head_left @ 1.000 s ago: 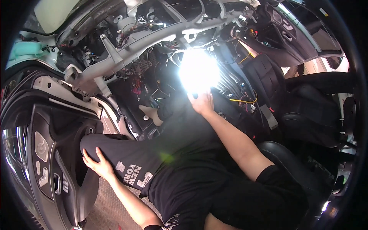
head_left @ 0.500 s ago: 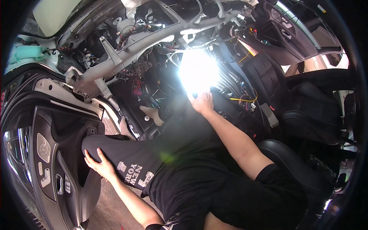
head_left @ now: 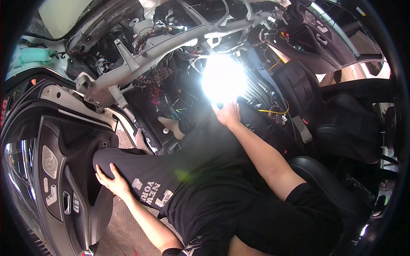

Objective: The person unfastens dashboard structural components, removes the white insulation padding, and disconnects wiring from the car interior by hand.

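Observation:
My right hand (head_left: 227, 113) is up in front of me, closed around the lower end of a glowing white phone-like device (head_left: 224, 80). Glare washes out its face, so I cannot make out its exact kind, and it hides part of my fingers. My left hand (head_left: 114, 181) lies on the knee of my black trousers (head_left: 128, 164), its fingers spread and nothing in it. One bare foot (head_left: 171, 126) rests on the car floor beyond my legs.
A bare metal crossbeam (head_left: 149, 57) spans the stripped dashboard, with loose wiring around it. An open door (head_left: 55, 179) stands at my left. To the right are a black seat (head_left: 299, 81), cable bundles with a yellow wire (head_left: 277, 112), and the far door (head_left: 318, 30).
The whole view has shifted very slightly. Both hands keep their places, the right still holding the glowing device and the left still on the knee.

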Demonstrator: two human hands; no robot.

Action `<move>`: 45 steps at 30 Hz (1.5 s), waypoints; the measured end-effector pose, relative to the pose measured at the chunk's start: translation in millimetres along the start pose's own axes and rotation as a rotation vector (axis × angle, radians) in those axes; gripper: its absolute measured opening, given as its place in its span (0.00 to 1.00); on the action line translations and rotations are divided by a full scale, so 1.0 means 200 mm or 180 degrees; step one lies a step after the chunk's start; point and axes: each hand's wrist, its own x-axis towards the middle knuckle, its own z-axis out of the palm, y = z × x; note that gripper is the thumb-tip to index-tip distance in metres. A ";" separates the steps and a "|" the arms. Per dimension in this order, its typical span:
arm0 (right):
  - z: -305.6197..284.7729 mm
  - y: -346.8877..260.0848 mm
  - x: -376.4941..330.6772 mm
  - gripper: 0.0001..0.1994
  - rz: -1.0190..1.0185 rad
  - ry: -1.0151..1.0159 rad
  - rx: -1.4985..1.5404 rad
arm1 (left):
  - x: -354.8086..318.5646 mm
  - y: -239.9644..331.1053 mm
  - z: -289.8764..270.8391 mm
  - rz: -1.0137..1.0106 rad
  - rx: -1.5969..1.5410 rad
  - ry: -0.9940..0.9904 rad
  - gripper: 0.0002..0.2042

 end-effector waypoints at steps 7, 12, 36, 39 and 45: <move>0.00 0.00 0.00 0.26 0.0040 0.0046 -0.0011 | 0.00 0.00 0.00 -0.0030 -0.0005 -0.0005 0.31; 0.01 0.00 0.00 0.27 0.0033 0.0024 -0.0005 | 0.00 -0.01 0.00 -0.0006 -0.0001 0.0011 0.31; 0.02 0.01 0.01 0.26 0.0037 0.0050 -0.0045 | 0.00 0.00 0.00 0.0017 0.0030 0.0030 0.30; 0.02 0.01 0.01 0.26 0.0018 0.0055 -0.0028 | 0.00 0.01 0.00 -0.0006 0.0035 0.0030 0.30; 0.02 0.01 0.00 0.26 0.0012 0.0075 -0.0006 | 0.00 -0.01 0.00 -0.0053 -0.0024 0.0002 0.31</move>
